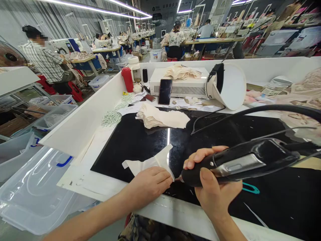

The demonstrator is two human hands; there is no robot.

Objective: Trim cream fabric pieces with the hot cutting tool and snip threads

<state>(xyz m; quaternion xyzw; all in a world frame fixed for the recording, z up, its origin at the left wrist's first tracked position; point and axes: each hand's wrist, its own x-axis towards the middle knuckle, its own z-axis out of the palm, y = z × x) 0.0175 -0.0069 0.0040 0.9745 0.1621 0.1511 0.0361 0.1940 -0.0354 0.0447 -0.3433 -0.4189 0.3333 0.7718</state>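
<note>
My right hand (213, 182) grips a black hand-held tool (240, 162) with a thick black hose, its tip pointing left at the edge of a cream fabric piece (152, 162). This piece lies on the black glossy work surface (135, 140). Pressing down on the fabric's near edge, my left hand (150, 184) lies flat with its fingers close to the tool tip. A stack of similar cream fabric pieces (160, 117) rests farther back on the black surface.
A white machine box (184, 87) with a phone (165, 91) leaning on it stands at the back, next to a white lamp head (227, 85), a red bottle (127, 79) and beaded cord (112, 117). Clear plastic bins (37, 187) sit left. Other people work at distant tables.
</note>
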